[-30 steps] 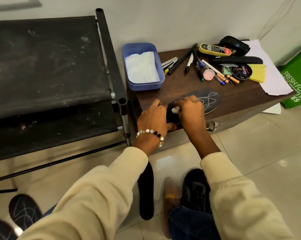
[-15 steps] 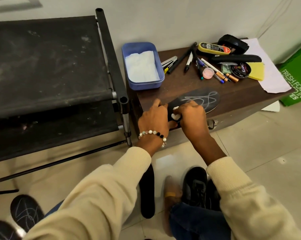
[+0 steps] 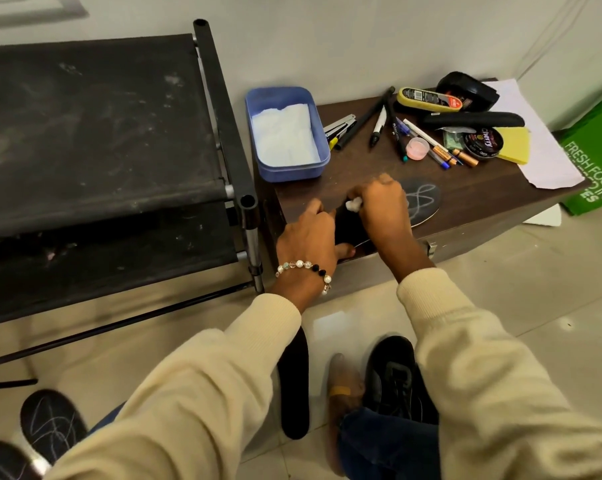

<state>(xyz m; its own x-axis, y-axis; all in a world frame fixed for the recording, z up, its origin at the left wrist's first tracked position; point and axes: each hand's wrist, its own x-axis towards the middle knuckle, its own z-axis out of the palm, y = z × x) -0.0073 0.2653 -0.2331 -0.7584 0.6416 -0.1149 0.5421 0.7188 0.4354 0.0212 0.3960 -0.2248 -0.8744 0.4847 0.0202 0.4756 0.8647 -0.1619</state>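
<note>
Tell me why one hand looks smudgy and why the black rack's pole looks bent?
Head view: the right hand, pinching a white wad, is smeared at the knuckles, probably motion blur; the left hand on the insole looks sharper. Head view: the wide lens slightly bows the rack post; floor tile shows pale glare.

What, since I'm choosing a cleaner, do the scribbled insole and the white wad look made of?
Insole: matte black, likely foam or fabric; thin, holding chalky white lines. White wad: probably cotton or tissue; fluffy, crumpled, pinched in the right hand.
</note>
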